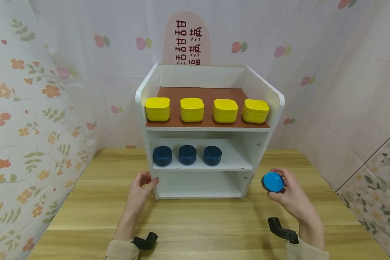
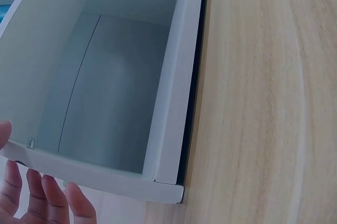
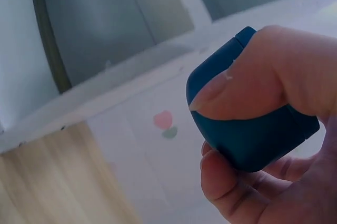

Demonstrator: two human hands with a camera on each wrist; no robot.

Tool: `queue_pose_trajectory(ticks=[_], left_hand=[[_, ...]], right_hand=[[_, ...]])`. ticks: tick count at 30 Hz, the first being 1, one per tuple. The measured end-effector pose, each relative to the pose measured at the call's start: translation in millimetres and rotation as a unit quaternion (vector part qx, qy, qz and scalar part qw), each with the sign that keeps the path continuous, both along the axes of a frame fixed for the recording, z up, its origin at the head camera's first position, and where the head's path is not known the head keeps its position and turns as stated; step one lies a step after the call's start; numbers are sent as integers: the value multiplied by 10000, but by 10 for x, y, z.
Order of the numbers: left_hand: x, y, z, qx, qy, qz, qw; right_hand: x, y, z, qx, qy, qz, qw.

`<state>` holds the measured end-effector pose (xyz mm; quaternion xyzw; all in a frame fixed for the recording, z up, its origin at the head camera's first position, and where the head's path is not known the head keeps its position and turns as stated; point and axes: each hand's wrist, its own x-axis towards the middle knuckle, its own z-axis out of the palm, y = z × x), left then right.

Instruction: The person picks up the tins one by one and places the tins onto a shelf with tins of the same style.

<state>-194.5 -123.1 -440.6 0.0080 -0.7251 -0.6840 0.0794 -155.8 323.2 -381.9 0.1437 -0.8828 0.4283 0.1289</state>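
My right hand (image 1: 290, 193) holds a round blue tin (image 1: 273, 181) to the right of the white shelf unit (image 1: 201, 129), its light-blue face toward the head camera. In the right wrist view the thumb (image 3: 247, 89) lies across the dark-blue tin (image 3: 247, 139), with fingers behind it. My left hand (image 1: 141, 187) grips the lower left side panel of the shelf unit. The left wrist view has its thumb on the inner side and its fingers (image 2: 52, 197) outside the panel. Three dark-blue round tins (image 1: 187, 155) stand on the middle shelf, toward its left.
Several yellow boxes (image 1: 192, 110) stand in a row on the brown top board (image 1: 201, 92). The shelf unit stands on a wooden table (image 1: 195, 224), with a patterned cloth (image 1: 117, 54) behind. Black wrist mounts (image 1: 146, 241) stick out from both wrists.
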Motion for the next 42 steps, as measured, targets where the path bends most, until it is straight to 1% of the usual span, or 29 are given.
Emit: queue_pose_trajectory(ticks=[3, 9, 15, 22, 27, 30, 36, 42], left_hand=[[4, -6, -7, -20, -35, -35, 10000], [2, -7, -11, -32, -50, -71, 10000], [8, -14, -16, -28, -42, -55, 10000], [0, -17, -14, -66, -65, -16, 10000], [-11, -16, -16, -109, -39, -26, 9999], [-13, -11, -17, -131, 33, -32, 9999], [-28, 7, -17, -137, 191, -80, 9997], [-6, -12, -22, -72, 183, 28, 9998]], right_hand=[[20, -62, 54, 20, 124, 77, 9999], [30, -183, 127, 75, 172, 182, 9997], [22, -313, 159, 98, 61, 240, 9996], [-16, -450, 152, 189, 336, 316, 9988], [-10, -527, 177, 275, 367, 207, 9987], [-5, -561, 202, 376, 424, 103, 9983], [-12, -651, 253, 549, 825, -170, 9949], [-77, -827, 360, 626, 1195, -268, 9905]])
